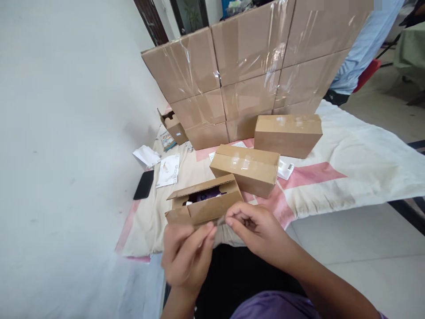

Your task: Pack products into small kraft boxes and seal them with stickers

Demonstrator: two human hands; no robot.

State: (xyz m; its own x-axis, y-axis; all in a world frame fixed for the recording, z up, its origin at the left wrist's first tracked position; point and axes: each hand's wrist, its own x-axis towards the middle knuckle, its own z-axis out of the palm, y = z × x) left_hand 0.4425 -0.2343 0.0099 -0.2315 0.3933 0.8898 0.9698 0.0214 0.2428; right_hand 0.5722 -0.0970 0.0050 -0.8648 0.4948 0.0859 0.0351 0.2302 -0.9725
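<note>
A small cardboard box (207, 201) lies on the cloth in front of me with its top flap half open; something purple shows inside. My left hand (187, 257) is below its near edge, fingers closed in a pinch. My right hand (257, 228) is beside it, fingertips pinched together and almost touching the left ones. Whatever they pinch is too small to make out. Both hands sit just in front of the box's near side.
Two closed taped boxes (247, 168) (287, 133) lie behind it. A taped stack of boxes (252, 66) stands at the back. A black phone (144, 184), papers (168, 169) and an open box (172, 126) lie left. A person in blue (361, 48) sits behind.
</note>
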